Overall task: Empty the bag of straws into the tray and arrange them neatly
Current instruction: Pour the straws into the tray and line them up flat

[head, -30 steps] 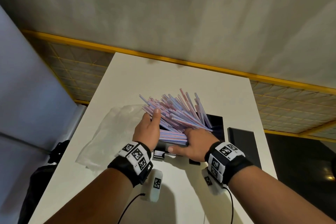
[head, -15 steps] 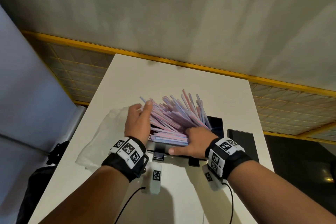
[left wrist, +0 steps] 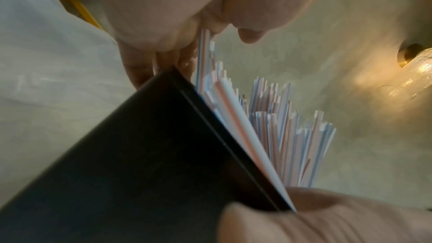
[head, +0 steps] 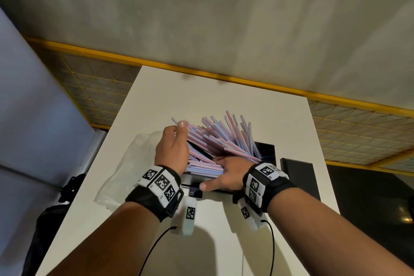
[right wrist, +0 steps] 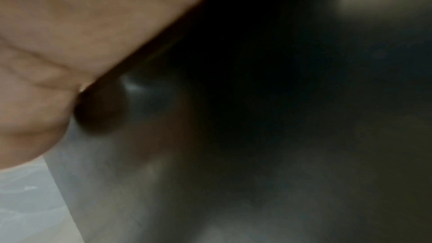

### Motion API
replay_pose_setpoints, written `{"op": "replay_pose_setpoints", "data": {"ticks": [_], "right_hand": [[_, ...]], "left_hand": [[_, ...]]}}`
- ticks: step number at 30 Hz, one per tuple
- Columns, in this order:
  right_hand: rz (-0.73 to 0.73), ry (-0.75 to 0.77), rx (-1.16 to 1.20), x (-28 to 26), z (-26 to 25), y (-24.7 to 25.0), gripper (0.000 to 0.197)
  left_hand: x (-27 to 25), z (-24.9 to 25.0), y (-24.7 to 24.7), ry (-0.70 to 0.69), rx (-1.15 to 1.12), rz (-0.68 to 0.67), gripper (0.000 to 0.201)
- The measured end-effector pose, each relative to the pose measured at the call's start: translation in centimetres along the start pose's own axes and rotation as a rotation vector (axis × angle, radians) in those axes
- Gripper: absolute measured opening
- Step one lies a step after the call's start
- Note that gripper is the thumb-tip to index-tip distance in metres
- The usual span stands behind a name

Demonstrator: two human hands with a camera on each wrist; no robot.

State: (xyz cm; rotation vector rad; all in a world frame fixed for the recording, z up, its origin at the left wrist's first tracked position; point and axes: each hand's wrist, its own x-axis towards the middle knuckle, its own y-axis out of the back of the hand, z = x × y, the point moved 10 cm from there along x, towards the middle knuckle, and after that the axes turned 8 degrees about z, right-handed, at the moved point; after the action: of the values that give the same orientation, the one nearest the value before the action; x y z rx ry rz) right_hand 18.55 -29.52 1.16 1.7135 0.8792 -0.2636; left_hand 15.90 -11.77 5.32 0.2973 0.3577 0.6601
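With the left hand (head: 172,152) moved up from mid-bundle to the far tips, its grip pinching a few straws (head: 220,139), and the right hand (head: 226,172) flat on their near ends, the fan in the tray (head: 266,149) near the surface's centre is closing, bag (head: 125,168) empty.

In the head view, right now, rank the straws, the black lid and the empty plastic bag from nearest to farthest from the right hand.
1. The straws: the right hand rests against their near ends.
2. The black lid: flat on the table just to that hand's right, apart from it.
3. The empty plastic bag: farthest, across on the left side, beyond the left hand.
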Motion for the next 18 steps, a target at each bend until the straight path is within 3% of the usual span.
{"op": "replay_pose_setpoints", "data": {"ticks": [4, 8, 11, 15, 18], "right_hand": [[0.046, 0.025, -0.1, -0.1, -0.5, 0.7, 0.109], [0.183, 0.049, -0.092, -0.3, 0.1, 2.3, 0.082], [0.159, 0.016, -0.153, 0.1, 1.0, 1.8, 0.094], [0.164, 0.07, -0.164, -0.1, -0.1, 1.8, 0.085], [0.129, 0.077, -0.166, -0.1, -0.2, 1.1, 0.104]], "left_hand": [[-0.2, 0.3, 0.0, -0.02, -0.031, 0.017, 0.051], [-0.5, -0.6, -0.1, -0.02, -0.041, -0.012, 0.053], [-0.8, -2.1, -0.2, 0.02, 0.052, -0.065, 0.059], [-0.9, -1.9, -0.6, 0.003, -0.005, -0.093, 0.069], [-1.1, -1.9, -2.1, -0.02, 0.07, -0.209, 0.089]]}}
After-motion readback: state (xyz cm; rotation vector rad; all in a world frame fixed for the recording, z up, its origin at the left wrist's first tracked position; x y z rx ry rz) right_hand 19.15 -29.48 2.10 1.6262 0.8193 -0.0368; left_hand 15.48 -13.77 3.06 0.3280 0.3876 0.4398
